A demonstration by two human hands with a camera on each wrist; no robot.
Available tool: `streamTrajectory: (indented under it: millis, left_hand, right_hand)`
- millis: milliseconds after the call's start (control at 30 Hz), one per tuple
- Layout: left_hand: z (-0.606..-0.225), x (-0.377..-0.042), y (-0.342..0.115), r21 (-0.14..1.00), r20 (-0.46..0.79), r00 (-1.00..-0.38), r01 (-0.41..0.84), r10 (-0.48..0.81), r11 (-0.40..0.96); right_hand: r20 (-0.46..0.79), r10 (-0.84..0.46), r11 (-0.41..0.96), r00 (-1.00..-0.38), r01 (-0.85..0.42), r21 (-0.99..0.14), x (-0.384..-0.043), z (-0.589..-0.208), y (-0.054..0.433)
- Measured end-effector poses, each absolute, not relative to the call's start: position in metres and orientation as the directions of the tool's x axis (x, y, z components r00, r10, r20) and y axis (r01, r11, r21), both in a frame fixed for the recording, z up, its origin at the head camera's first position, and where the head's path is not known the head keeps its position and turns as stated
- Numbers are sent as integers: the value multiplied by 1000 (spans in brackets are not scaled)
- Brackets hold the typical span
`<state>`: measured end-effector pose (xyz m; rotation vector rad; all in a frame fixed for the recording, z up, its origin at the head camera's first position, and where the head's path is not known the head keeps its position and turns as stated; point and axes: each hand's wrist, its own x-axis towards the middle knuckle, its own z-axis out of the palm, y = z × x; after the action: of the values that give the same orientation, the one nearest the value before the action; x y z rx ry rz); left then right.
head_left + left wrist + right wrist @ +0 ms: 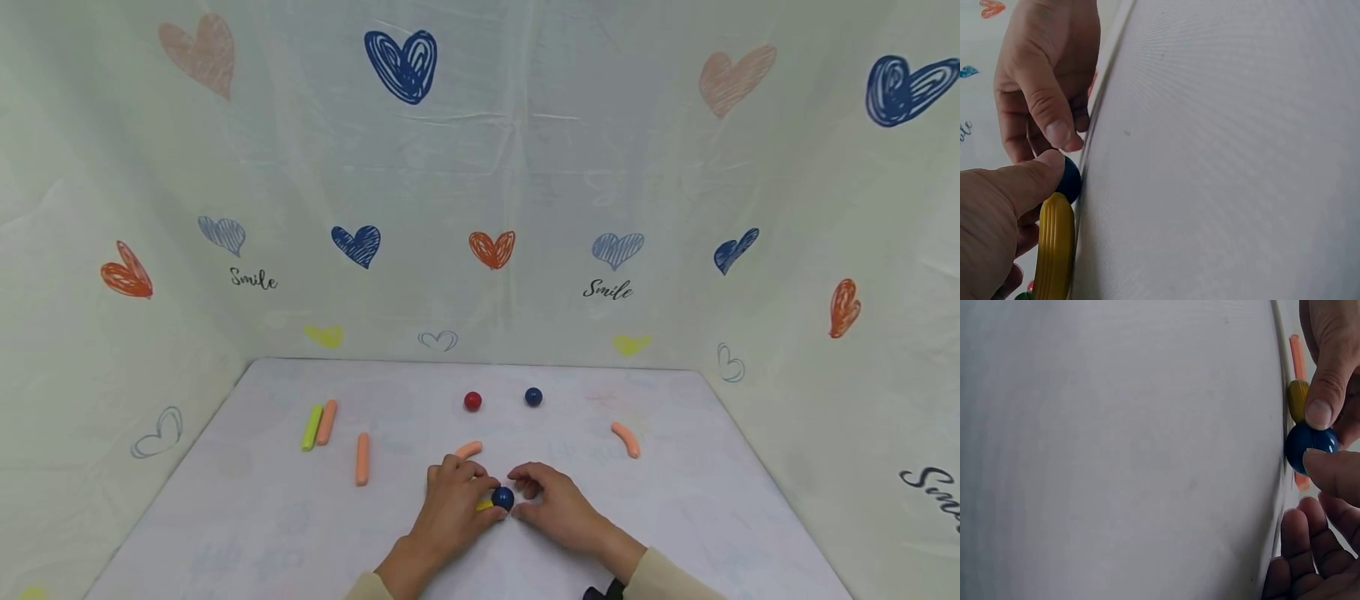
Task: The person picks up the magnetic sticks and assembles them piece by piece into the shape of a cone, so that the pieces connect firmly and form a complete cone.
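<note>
My left hand (450, 504) pinches a dark blue ball (503, 498) low over the table, thumb in front and fingers behind. Touching that ball is a yellow curved stick (1055, 247) with ridges along its length, partly covered by the left hand in the head view. My right hand (555, 507) is just to the right of the ball, fingers loosely bent and apart from it; its thumb tip overlaps the ball in the right wrist view. Behind the left fingers lies a curved orange stick (469, 450), partly hidden.
Farther back sit a red ball (472, 402) and a second blue ball (533, 397). To the left lie a yellow-green stick (312, 427) and two straight orange sticks (362, 459). A curved orange stick (626, 440) is at right. A black object (603, 592) shows by the right sleeve.
</note>
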<state>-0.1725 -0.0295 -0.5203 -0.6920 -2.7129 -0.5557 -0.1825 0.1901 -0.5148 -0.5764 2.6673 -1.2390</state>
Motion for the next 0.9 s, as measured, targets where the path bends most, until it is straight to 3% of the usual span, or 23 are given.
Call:
streamTrajectory:
  millis: [133,367,600,900]
  left_hand:
    - [-519,-172,-28,299,329,-860,486,390,821]
    - [-515,-172,-27,307,245,-896,435,371,847]
    - [-517,-173,-29,342,261,-898,429,354,836]
    - [-520,-175,-29,371,248,-910,406,333,835]
  right_hand:
    - [27,-326,581,-945,-223,-783,-185,-511,200]
    - [61,-83,600,-995,-99,-794,-195,-500,229]
    - [157,37,680,-987,-90,-728,-211,-491,271]
    - [134,158,724,-978,23,-689,-220,-492,319]
